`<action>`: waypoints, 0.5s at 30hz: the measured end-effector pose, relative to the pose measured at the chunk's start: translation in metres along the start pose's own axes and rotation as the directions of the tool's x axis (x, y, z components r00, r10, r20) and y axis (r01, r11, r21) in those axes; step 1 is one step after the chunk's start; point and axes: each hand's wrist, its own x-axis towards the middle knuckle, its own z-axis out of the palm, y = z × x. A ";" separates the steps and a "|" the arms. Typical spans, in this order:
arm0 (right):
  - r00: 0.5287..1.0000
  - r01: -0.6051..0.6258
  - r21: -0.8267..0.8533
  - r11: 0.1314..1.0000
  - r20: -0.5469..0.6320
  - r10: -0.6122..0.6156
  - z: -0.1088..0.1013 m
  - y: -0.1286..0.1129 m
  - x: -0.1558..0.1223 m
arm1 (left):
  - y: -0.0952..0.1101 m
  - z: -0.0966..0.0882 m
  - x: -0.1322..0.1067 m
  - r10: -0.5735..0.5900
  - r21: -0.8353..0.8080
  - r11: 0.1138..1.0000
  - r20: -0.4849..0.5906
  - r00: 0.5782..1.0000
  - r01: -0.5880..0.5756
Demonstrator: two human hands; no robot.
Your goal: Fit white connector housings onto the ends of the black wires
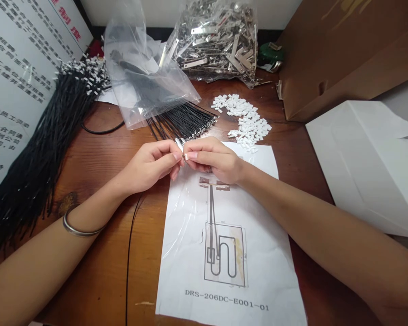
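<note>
My left hand (156, 165) and my right hand (213, 158) meet fingertip to fingertip above the top edge of a printed sheet (183, 253). In the left one, thumb and finger are pinched on a thin black wire (128, 253), whose length trails down the table to the front edge. Between the right thumb and finger shows a small pale piece (186, 157), much like the loose white connector housings. The wire's end is hidden by the fingers. Just behind the hands, a bundle of black wires (177, 120) with metal-tipped ends lies partly under a clear plastic bag (132, 104).
White connector housings (250, 122) lie loose at the back right. A bag of metal strips (217, 40) stands behind them. At left hangs a thick bunch of black wires (37, 149) with white ends. A cardboard box (340, 54) and a white box (363, 163) flank the right.
</note>
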 end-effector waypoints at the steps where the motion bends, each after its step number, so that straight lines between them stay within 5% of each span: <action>1: 1.000 0.004 -0.005 1.000 0.003 -0.004 0.000 0.000 0.000 | 0.000 0.000 0.000 0.002 0.004 1.000 0.003 1.000 -0.002; 15: 1.000 0.019 -0.111 0.994 0.009 -0.018 -0.001 0.000 0.000 | -0.003 -0.001 0.000 0.044 0.015 0.999 0.008 0.999 -0.044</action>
